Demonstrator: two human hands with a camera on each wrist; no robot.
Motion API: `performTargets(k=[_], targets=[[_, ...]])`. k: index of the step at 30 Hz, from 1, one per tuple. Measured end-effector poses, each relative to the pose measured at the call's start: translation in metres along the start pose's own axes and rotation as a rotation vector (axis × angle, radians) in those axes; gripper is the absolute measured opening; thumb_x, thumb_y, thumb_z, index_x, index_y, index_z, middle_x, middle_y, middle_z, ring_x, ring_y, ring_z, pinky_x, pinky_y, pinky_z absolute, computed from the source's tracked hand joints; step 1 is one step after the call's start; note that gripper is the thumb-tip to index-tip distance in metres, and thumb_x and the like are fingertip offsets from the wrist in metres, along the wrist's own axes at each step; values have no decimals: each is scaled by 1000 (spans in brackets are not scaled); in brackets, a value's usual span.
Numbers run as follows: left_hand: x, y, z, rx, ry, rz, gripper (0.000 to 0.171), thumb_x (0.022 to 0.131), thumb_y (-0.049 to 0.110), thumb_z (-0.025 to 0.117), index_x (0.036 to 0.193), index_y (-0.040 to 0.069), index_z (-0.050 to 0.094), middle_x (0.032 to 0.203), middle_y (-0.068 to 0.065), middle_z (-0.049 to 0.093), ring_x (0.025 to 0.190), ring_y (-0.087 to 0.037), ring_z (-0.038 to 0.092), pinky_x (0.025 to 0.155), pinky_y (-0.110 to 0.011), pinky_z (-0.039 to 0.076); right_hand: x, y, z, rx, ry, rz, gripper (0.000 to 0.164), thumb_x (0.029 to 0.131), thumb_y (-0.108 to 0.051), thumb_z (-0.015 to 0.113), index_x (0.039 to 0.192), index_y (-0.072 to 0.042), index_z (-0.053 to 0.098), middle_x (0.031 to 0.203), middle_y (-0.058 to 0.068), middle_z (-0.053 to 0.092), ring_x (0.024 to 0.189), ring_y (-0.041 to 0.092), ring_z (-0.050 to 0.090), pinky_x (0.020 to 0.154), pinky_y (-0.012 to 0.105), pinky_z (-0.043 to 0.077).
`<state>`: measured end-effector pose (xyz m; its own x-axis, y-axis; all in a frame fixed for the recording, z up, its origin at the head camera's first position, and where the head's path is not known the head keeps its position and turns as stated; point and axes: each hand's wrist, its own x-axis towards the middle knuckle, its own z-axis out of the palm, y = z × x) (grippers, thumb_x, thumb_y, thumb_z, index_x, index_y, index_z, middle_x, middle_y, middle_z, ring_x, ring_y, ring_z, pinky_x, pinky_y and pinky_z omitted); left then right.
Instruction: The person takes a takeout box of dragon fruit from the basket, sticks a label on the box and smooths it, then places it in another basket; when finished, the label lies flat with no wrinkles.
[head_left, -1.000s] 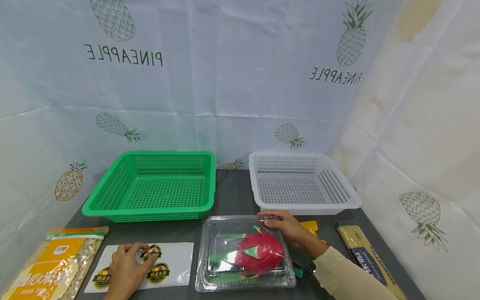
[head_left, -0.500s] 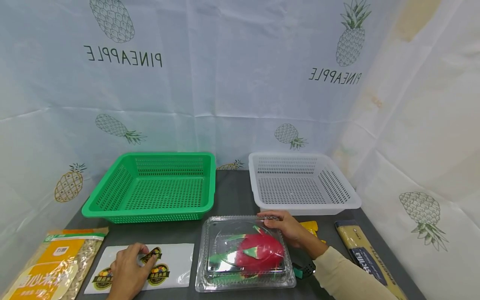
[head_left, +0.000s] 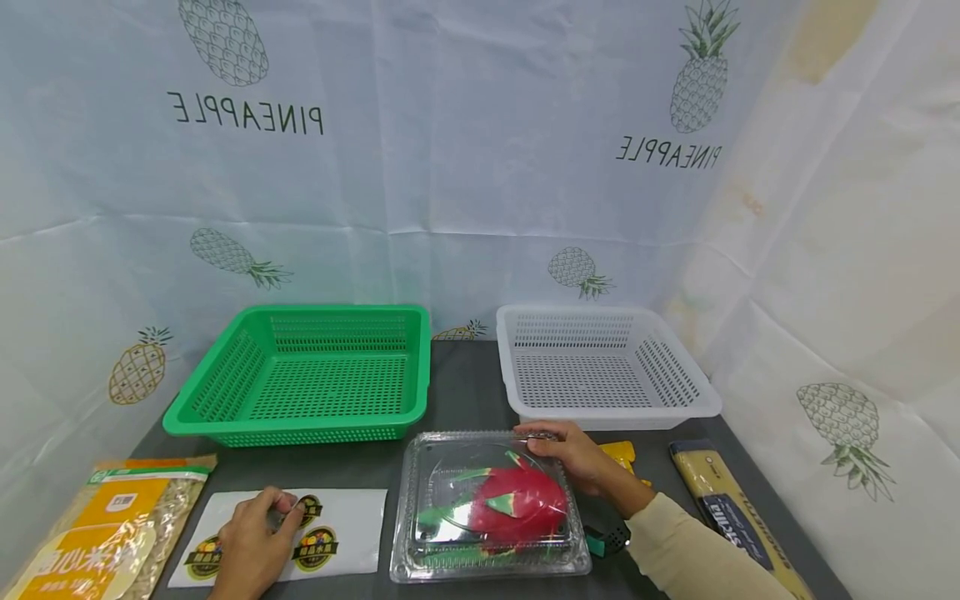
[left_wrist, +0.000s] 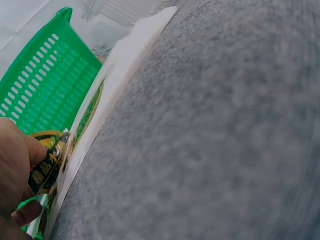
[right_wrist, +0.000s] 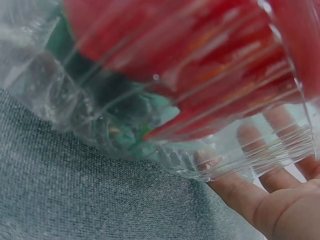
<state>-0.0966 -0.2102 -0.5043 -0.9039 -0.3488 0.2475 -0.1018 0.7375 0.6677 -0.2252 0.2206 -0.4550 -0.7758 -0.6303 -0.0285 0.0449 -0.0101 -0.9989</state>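
My left hand [head_left: 251,542] is over a white sticker sheet [head_left: 356,529]. It pinches a black-and-gold round sticker [left_wrist: 46,170] that bends up from the sheet in the left wrist view; its edge still appears to touch the sheet. Two other stickers of the same kind lie flat, one partly under the hand. My right hand [head_left: 581,458] grips the far right corner of a clear plastic clamshell box [head_left: 491,571]. Inside the lidded box lies a red dragon fruit [head_left: 517,508] with green tips. In the right wrist view, fingers show through the clear wall.
A green basket [head_left: 300,429] stands at the back left, a white basket [head_left: 622,417] at the back right. A bag of grain [head_left: 112,533] lies far left, a tan noodle packet [head_left: 731,508] far right. A yellow item [head_left: 621,452] is partly behind the right arm.
My left fingers have drawn a little left and toward me at the top sticker, which first curled and now shows partly lifted. The right hand and the box have stayed still.
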Motion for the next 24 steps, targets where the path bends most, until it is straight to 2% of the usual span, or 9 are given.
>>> performTargets(k=[4,8,11,14,17,20,24], targets=[[1,0,-4,-2,-42,-57,23,89,11,68,79,10,47,85,-11,57,81,-30,46,74,-51,28,0,0,0,2,1,0,43,99,-14,54,135,9,49,130,28,52,107,35,61,81,50,50],[3,1,-9,-8,-83,-119,21,90,15,67,82,10,47,89,-13,53,65,-22,41,62,-39,30,0,0,0,1,2,-2,44,99,-15,55,135,9,49,130,27,52,109,35,60,82,50,50],[3,2,-13,-27,-111,-140,21,90,16,66,84,10,46,98,-17,57,67,-22,44,60,-37,32,0,0,0,-1,5,1,44,99,-15,55,135,9,49,131,28,51,110,34,60,82,50,50],[5,4,-16,-64,-115,-114,22,90,14,66,82,9,46,102,-17,64,80,-28,56,64,-38,35,1,0,0,-3,7,6,44,99,-15,55,135,9,49,132,29,50,110,35,60,81,50,50],[7,7,-19,-101,-89,-46,25,90,11,67,79,8,45,99,-14,68,93,-32,60,69,-40,38,1,-1,1,-7,7,5,45,98,-15,56,135,9,49,132,29,50,109,35,60,81,51,50],[10,12,-24,-122,-54,6,26,90,10,69,78,9,46,92,-9,69,91,-31,61,70,-43,41,0,-1,1,-11,9,5,44,98,-15,56,135,9,49,131,29,51,110,35,59,81,51,50],[15,25,-30,-138,-48,22,24,89,10,71,80,8,48,84,-6,65,90,-30,61,74,-46,40,0,-1,1,-17,13,4,44,98,-14,55,135,9,49,132,29,50,113,36,58,82,51,50]])
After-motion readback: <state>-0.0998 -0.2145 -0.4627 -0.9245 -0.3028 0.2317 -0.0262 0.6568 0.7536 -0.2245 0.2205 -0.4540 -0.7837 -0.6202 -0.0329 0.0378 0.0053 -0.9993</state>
